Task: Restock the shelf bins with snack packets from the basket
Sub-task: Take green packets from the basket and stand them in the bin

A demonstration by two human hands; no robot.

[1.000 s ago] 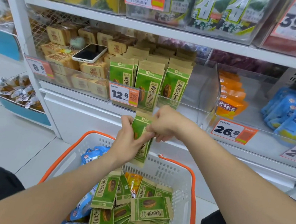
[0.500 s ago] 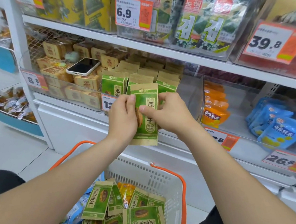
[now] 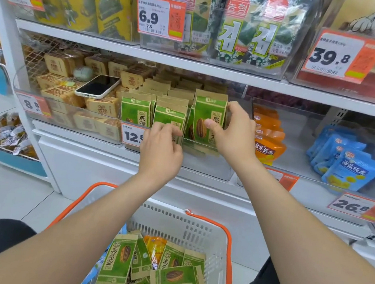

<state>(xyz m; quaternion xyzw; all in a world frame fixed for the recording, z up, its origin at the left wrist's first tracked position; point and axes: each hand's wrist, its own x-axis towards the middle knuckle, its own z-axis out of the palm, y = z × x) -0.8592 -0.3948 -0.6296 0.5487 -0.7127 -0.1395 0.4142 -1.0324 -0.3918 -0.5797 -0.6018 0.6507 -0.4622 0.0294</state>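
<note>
My right hand [image 3: 235, 133] grips a green sunflower-seed packet [image 3: 209, 114], standing it upright at the front right of the clear shelf bin [image 3: 205, 164]. Thumb lies on the packet's face, fingers wrap its right edge. My left hand [image 3: 161, 148] rests at the bin's front lip, fingers curled over the middle row of green packets [image 3: 169, 114]. Below, the white basket with an orange rim [image 3: 228, 245] holds several more green packets [image 3: 176, 281], an orange packet [image 3: 155, 247] and blue ones.
A phone [image 3: 97, 86] lies on brown packets [image 3: 102, 107] in the left bin. Orange packets [image 3: 266, 141] and blue packets [image 3: 350, 166] fill bins to the right. Seaweed packs [image 3: 251, 30] sit on the shelf above. Price tags [image 3: 132, 136] hang on the bin fronts.
Both hands carried the green packet up from over the basket to the bin. My right hand now sets it in the right row; my left hand has let go and dropped to the bin's lip.
</note>
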